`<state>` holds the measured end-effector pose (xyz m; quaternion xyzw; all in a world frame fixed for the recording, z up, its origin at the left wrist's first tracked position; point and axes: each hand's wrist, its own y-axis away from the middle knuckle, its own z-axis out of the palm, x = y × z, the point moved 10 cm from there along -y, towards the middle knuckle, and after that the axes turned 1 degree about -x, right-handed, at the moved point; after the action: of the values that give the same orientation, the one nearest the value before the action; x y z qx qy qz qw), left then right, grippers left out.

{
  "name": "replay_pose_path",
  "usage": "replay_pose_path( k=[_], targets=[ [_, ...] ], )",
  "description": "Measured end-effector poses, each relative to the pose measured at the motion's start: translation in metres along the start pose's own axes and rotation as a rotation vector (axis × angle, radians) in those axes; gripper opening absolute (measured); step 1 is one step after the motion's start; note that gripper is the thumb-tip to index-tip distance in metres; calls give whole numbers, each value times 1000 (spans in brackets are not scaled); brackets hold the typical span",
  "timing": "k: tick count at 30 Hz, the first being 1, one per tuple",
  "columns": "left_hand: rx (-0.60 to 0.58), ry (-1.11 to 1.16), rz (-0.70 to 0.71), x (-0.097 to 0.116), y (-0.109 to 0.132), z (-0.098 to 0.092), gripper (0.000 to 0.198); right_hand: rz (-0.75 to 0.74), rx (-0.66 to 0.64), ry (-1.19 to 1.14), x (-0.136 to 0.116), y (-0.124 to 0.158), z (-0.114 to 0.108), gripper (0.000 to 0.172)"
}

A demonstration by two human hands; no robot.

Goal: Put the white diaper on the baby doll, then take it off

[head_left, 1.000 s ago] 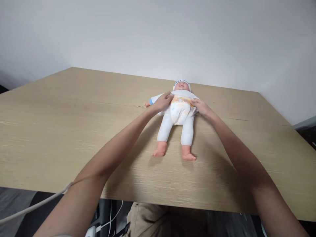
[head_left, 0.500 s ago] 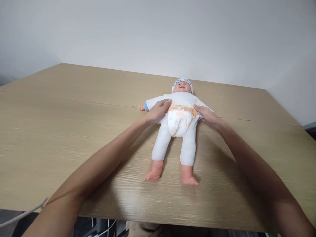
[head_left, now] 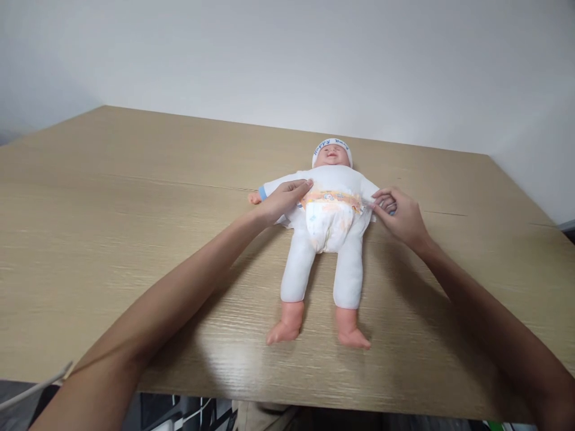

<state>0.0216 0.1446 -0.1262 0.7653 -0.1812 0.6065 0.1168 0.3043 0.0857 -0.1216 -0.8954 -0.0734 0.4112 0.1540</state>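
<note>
A baby doll (head_left: 344,176) in a white suit and a white cap with blue lettering lies on its back, head away from me, bare feet toward me. A white diaper (head_left: 330,224) with an orange patterned waistband covers its hips. My left hand (head_left: 287,197) is closed at the waistband's left end, thumb and fingers together on the diaper's edge. At the opposite side, my right hand (head_left: 401,215) pinches the diaper's side edge beside the doll's arm; its fingertips partly hide what they grip. White side flaps stick out from under the hips.
The wooden table (head_left: 135,251) stretches around the doll, with a thin seam across it. A pale wall (head_left: 287,66) stands behind its far edge. A white cable (head_left: 36,389) crosses the near left corner.
My right hand has moved outward to the right, off the waistband front to the diaper's side. My left hand stays at the left side. The view has shifted slightly.
</note>
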Motion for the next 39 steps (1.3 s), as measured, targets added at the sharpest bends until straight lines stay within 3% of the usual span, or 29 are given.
replay_pose_path(
  k=[2,7,9,12,15,18,21,23,30,39],
  targets=[
    [18,-30,-4,2,1,-1,58,-49,51,90,-4,14,0,35],
    [86,-211,-47,9,4,-12,53,-141,-10,261,-8,31,18,20],
    [147,-354,-13,18,3,-20,44,-83,-11,258,0,28,20,13],
    [273,-566,189,46,3,-24,21,101,-17,217,18,22,23,10],
    [302,-712,417,76,7,3,19,243,-24,173,29,23,27,12],
    [120,-787,541,95,9,58,27,248,32,138,28,24,25,18],
    [-60,-877,550,99,9,103,30,201,68,151,23,24,23,18],
    [-108,-927,503,93,7,113,30,190,70,184,22,24,23,11],
    [-94,-894,431,76,0,99,34,256,19,242,33,24,24,19],
    [-2,-892,363,72,-2,92,40,324,-15,327,36,20,26,23]
  ],
)
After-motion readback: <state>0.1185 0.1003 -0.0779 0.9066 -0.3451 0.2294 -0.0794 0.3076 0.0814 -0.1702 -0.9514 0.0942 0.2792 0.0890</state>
